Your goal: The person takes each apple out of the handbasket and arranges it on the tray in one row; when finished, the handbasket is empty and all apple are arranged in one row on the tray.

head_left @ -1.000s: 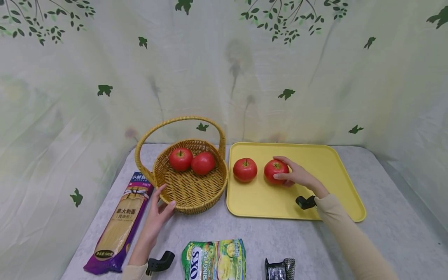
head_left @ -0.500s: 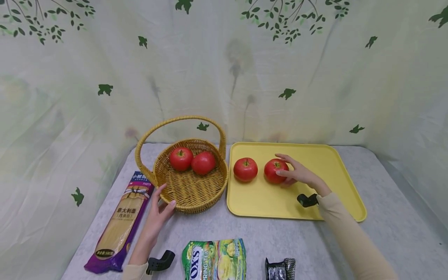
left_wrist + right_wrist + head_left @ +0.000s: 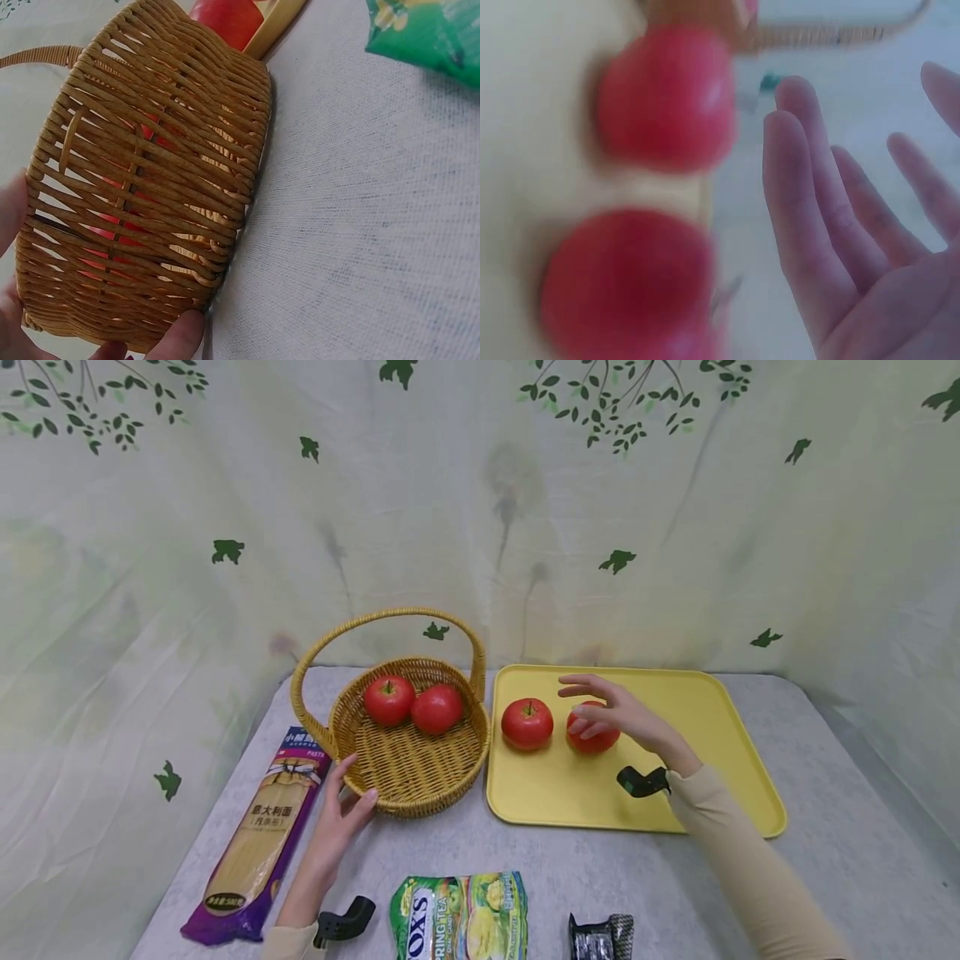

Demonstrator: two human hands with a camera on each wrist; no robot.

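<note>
My left hand [image 3: 341, 814] holds the near-left side of a woven basket [image 3: 420, 789]. In the left wrist view, one finger lies at the rim of the basket [image 3: 150, 172] and other fingertips [image 3: 181, 337] are at its lower edge. Inside the basket are two red apples, one at left [image 3: 388, 700] and one at right [image 3: 437, 709]. My right hand [image 3: 618, 714] hovers with spread fingers over a red apple [image 3: 600, 743] on the yellow tray [image 3: 697, 752], partly covering it. Left of that sits another red apple [image 3: 527, 724]. The right wrist view shows nothing in the fingers [image 3: 789, 172].
A purple-ended pasta pack [image 3: 258, 835] lies left of the basket. Near the front edge are a green candy bag [image 3: 461, 914] and a small black packet [image 3: 600, 937]. The arched basket handle [image 3: 390, 614] stands high. A leaf-printed cloth [image 3: 450, 510] hangs behind the table.
My right hand has let go of the right-hand apple on the tray, rising and shifting slightly left with its fingers spread. The apple stays in place. My left hand has not moved.
</note>
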